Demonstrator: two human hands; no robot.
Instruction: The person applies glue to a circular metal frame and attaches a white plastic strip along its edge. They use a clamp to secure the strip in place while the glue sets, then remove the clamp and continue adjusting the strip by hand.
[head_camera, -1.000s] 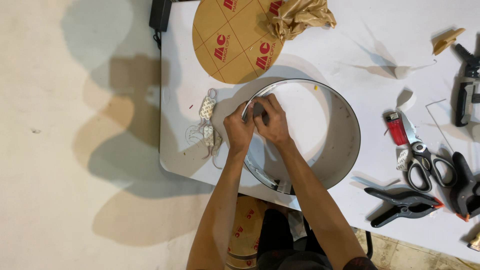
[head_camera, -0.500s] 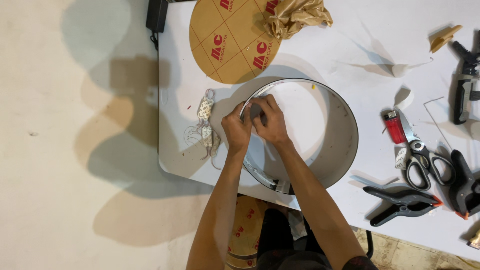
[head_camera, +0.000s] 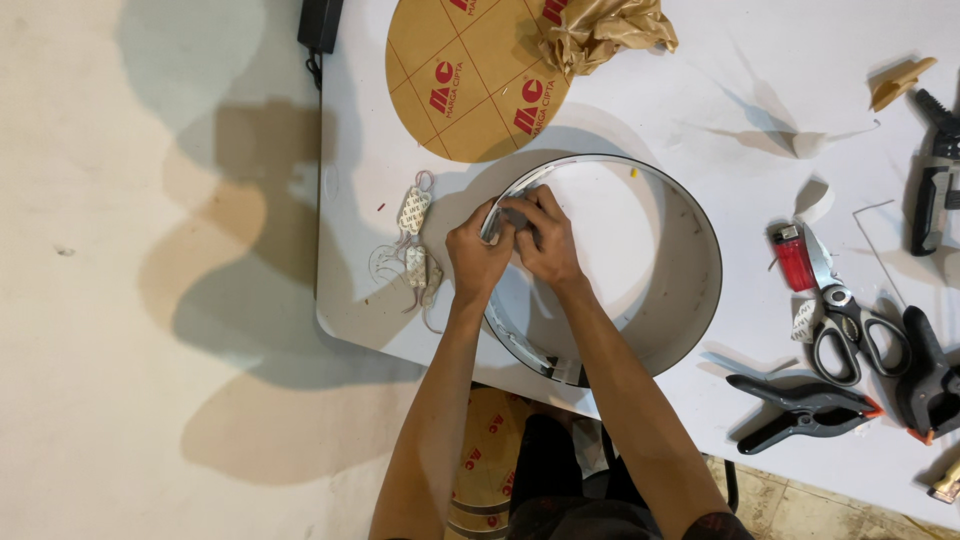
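Both hands, left hand (head_camera: 478, 258) and right hand (head_camera: 545, 240), pinch a strip (head_camera: 497, 212) against the round ring (head_camera: 690, 310) rim. Firm, even fingertip pressure along that rim should seat it; scissors (head_camera: 845, 320) lie well right of the ring.

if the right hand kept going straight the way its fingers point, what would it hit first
Probably the left hand: the right hand points up-left, both already pinching the ring's rim. Beyond lies bare white table.

The person's two forearms are bare, with no sleeves on them and no watch or bracelet at the wrists. The left hand (head_camera: 478, 262) and the right hand (head_camera: 545, 243) wear no gloves and no rings. Dark clothing shows low down.
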